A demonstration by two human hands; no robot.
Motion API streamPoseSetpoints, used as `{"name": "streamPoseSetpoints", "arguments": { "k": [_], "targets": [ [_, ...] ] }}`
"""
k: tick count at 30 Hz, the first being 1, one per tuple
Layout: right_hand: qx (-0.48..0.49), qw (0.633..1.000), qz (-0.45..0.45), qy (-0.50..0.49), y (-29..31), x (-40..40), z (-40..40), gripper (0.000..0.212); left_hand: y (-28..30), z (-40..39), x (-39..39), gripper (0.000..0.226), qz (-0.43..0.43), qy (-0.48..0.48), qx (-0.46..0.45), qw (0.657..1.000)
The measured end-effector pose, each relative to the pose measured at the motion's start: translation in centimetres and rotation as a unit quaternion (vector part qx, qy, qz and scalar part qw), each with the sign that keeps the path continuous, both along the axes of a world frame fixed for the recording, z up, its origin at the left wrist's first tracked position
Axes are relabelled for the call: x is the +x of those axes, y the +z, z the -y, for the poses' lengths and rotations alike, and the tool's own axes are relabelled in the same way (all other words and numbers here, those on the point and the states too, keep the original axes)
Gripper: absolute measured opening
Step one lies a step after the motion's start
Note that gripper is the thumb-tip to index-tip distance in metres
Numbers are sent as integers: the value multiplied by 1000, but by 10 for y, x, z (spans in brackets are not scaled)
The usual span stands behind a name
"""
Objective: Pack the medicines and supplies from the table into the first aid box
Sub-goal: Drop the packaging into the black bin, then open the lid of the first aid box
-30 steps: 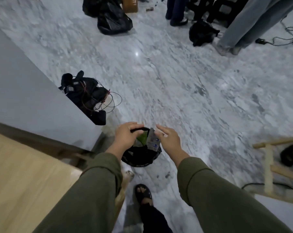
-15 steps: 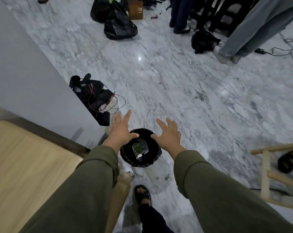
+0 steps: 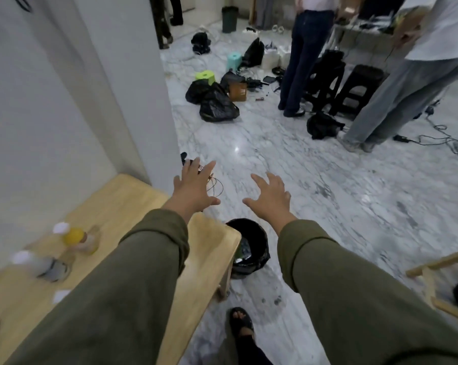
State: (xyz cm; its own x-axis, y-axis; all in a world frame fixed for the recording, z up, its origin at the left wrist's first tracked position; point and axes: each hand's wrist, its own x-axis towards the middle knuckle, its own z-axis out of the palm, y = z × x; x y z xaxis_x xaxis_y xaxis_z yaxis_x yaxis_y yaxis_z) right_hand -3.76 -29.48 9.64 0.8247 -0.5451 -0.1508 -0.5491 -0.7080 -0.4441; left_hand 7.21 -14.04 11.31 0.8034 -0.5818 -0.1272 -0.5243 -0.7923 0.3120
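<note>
My left hand [image 3: 193,189] and my right hand [image 3: 271,197] are stretched out in front of me over the marble floor, fingers spread, nothing in either. Below them a black lined bin [image 3: 249,246] stands on the floor beside the table corner, with some wrappers inside. On the wooden table [image 3: 133,204] at the left stand two blurred bottles: one with a yellow body and white cap [image 3: 74,237], one clear with a white cap [image 3: 38,264]. A small white scrap [image 3: 60,296] lies near them. No first aid box is in view.
A white wall [image 3: 78,88] rises left of the table. Black bags [image 3: 214,101], stools [image 3: 354,85], cables and two standing people [image 3: 307,61] crowd the far floor. A wooden frame [image 3: 430,280] is at the right edge. My sandalled foot [image 3: 241,322] is below.
My hands let go of wrappers into the bin, opened, and lifted away from it. The view swung up and left, bringing the table and bottles into sight.
</note>
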Motion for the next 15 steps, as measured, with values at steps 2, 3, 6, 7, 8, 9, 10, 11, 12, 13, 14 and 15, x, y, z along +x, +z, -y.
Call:
{"name": "streamPoseSetpoints", "arguments": {
  "k": [2, 3, 6, 7, 8, 9, 10, 11, 12, 13, 14, 15],
  "targets": [
    [-16, 999, 23, 19, 17, -3, -25, 70, 18, -30, -9, 99, 10, 20, -16, 1000],
    [-18, 999, 34, 28, 25, -3, -38, 70, 26, -44, -13, 100, 16, 31, -21, 999],
    [-28, 996, 57, 65, 46, 1, -73, 69, 49, -88, -22, 102, 30, 73, -29, 996],
    [-31, 994, 64, 79, 53, 4, -84, 69, 57, -102, -25, 102, 35, 87, -31, 995],
    [-32, 993, 72, 93, 59, 6, -95, 69, 64, -116, -29, 101, 40, 100, -32, 994],
    [-31, 990, 80, 108, 67, 10, -106, 70, 70, -130, -32, 100, 45, 116, -35, 992],
    [-28, 988, 86, 123, 74, 14, -117, 70, 76, -144, -35, 100, 50, 132, -40, 989],
    [-26, 985, 91, 142, 80, 17, -128, 71, 81, -158, -39, 99, 55, 151, -44, 986],
    [-24, 982, 96, 162, 86, 21, -140, 71, 86, -172, -43, 100, 60, 172, -47, 982],
    [-22, 977, 102, 185, 91, 25, -153, 71, 90, -188, -47, 100, 64, 194, -50, 978],
    [-21, 972, 107, 207, 97, 27, -166, 71, 93, -203, -52, 101, 66, 217, -51, 973],
    [-20, 967, 111, 229, 101, 29, -179, 72, 96, -220, -58, 101, 67, 240, -50, 967]
  ]
}}
